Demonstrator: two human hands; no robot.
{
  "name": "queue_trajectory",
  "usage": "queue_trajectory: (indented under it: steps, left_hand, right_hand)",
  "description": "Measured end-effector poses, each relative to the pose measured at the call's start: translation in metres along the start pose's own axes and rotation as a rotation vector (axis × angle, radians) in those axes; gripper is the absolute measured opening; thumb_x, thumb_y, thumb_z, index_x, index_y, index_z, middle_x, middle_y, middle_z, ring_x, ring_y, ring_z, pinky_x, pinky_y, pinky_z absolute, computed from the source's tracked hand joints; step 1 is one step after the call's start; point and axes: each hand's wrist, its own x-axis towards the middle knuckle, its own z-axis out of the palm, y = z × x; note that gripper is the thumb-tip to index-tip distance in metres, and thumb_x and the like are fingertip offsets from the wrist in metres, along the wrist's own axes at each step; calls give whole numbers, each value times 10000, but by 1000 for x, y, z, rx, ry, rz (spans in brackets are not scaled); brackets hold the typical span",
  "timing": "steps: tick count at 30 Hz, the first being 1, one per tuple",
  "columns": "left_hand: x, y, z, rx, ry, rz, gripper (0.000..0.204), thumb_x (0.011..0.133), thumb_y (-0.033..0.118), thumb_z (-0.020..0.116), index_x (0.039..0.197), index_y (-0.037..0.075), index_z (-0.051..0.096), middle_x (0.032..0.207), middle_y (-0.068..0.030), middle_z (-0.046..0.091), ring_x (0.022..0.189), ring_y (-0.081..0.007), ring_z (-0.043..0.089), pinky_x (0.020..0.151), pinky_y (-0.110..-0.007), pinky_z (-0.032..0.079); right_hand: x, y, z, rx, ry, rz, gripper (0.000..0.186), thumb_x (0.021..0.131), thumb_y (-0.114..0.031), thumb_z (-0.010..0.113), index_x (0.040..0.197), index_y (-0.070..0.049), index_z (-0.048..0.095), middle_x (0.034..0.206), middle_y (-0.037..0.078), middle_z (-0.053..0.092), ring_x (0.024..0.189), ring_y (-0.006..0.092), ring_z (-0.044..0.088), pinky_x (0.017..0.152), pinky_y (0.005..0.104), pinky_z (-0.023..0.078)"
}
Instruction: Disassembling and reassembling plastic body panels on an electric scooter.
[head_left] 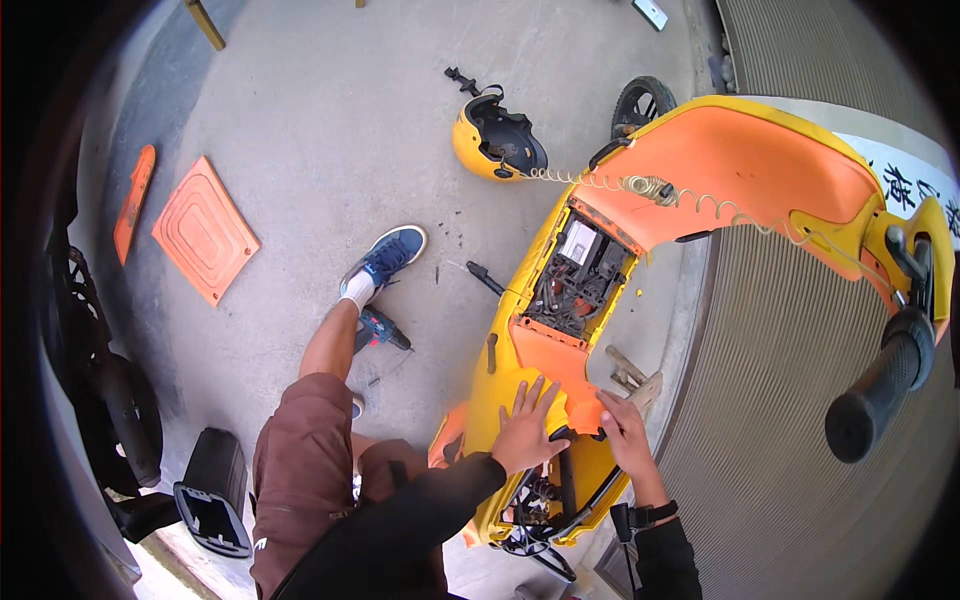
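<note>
While resting the left hand (522, 437) palm down, fingers spread, on the yellow scooter (485, 400), reaches with the right hand (625, 437) to the right side of an orange piece (585, 410); cannot tell whether pinching it. Has that piece between both hands, beside an open hollow (592, 462) with wires inside. Has, farther up, another open bay (612, 303) holding black wires (572, 293) and a white-labelled box (578, 242). Stands with a blue shoe (395, 256) near a drill (383, 328) and a black-handled tool (484, 277). Beyond these, has a yellow helmet (475, 145), a coiled cord (650, 188) stretching toward the handlebar (880, 385), and, well apart at left, a flat orange panel (207, 230).
</note>
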Motion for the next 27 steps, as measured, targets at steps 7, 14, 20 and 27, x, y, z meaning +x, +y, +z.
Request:
queue_trajectory:
  steps: [7,14,20,27]
  left_hand:
    - [16,-5,-38,-83,-312,212,921,754,155,736,1516,77,225,1539,-193,258,1432,-337,239,1179,-406,187]
    - [23,-5,-48,-171,-338,44,944,713,-123,601,1536,79,186,1502,-84,348,1301,-217,431,898,-324,502]
    - [24,19,-40,-11,-457,-52,964,680,-165,558,1529,8,133,1517,-81,324,1266,-190,465,918,-305,491]
    - [33,36,-47,3,-552,-155,1028,715,-119,616,1539,51,25,1518,-105,295,1380,-188,330,1101,-325,337]
  right_hand:
    - [6,4,30,-200,379,52,255,903,-283,575,1056,-131,710,1095,60,690,1047,240,619,949,420,414]
    - [12,0,39,-86,319,64,273,901,-310,519,988,-158,729,1035,19,703,1052,202,621,1018,512,336]
    - [2,10,39,-77,211,93,275,922,-296,518,1032,-143,718,983,14,700,1088,219,596,1026,487,314]
    - [11,2,46,1,223,106,261,923,-290,509,937,-143,725,965,3,709,1035,223,618,1003,423,346]
